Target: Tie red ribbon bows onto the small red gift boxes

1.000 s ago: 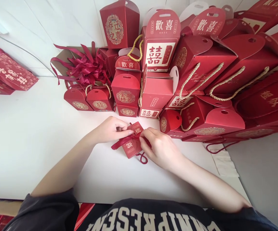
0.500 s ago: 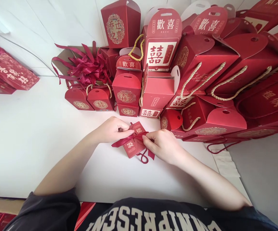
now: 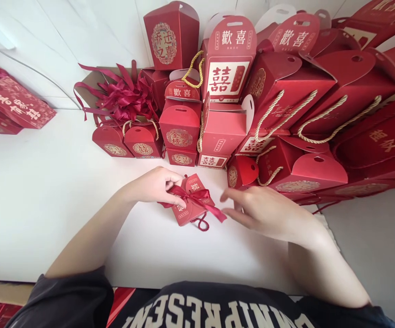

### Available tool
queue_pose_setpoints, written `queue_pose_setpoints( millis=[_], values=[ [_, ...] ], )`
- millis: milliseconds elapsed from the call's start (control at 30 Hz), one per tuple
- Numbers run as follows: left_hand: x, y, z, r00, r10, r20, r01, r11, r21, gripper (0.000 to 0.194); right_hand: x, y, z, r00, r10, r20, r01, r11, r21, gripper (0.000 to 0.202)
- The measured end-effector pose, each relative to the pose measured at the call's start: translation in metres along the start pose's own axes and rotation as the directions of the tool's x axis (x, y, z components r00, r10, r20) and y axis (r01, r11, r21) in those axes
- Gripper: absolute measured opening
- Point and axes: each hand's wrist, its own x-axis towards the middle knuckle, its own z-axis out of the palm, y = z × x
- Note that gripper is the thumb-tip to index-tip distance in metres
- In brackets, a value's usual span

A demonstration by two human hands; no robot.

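Observation:
A small red gift box (image 3: 184,217) with gold lettering lies turned at an angle on the white table. A dark red satin ribbon (image 3: 199,196) crosses it, tied in a bow, one tail trailing out to the right. My left hand (image 3: 154,184) is closed on the ribbon at the bow's left side, thumb pressed down over the box. My right hand (image 3: 262,207) is off to the right, apart from the ribbon, fingers spread and holding nothing. A twisted dark red cord loop (image 3: 202,224) sticks out from the box's near side.
Stacked red gift boxes (image 3: 230,77), several with rope handles, stand along the back and right. Loose ribbons (image 3: 125,98) fill an open carton at the back left. More red packaging (image 3: 16,102) sits at the far left. The white table (image 3: 54,182) runs beneath.
My right hand has let go of the ribbon and moved right, fingers opening. The bow's loop and tail now show on the right. My left hand stays at the box, thumb slightly lower.

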Motion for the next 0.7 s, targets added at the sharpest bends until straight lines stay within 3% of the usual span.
queue_pose_setpoints(
  millis=[100, 167, 267, 467, 700],
  values=[
    [0.0, 0.002, 0.0, 1.0, -0.003, 0.017, 0.003, 1.0, -0.008, 0.053, 0.015, -0.001, 0.006, 0.995, 0.0, -0.1, 0.031, 0.951, 0.308, 0.018],
    [-0.001, 0.003, -0.001, 1.0, 0.004, 0.017, -0.004, 1.0, -0.004, 0.055, 0.03, 0.002, 0.015, 0.994, -0.063, -0.087, 0.097, 0.869, 0.485, 0.017],
    [-0.003, 0.001, -0.003, 1.0, 0.016, 0.021, -0.016, 1.0, -0.009, 0.056, 0.047, 0.009, 0.029, 0.991, -0.126, -0.036, 0.121, 0.78, 0.614, 0.019],
    [-0.002, -0.008, -0.01, 0.993, 0.086, 0.081, -0.08, 0.994, -0.081, 0.032, 0.054, 0.018, 0.034, 0.979, -0.188, 0.079, 0.074, 0.69, 0.72, 0.038],
    [-0.003, -0.017, -0.018, 0.985, 0.12, 0.122, -0.11, 0.99, -0.085, 0.034, 0.057, 0.019, 0.034, 0.971, -0.235, 0.047, 0.136, 0.701, 0.7, 0.037]
  ],
)
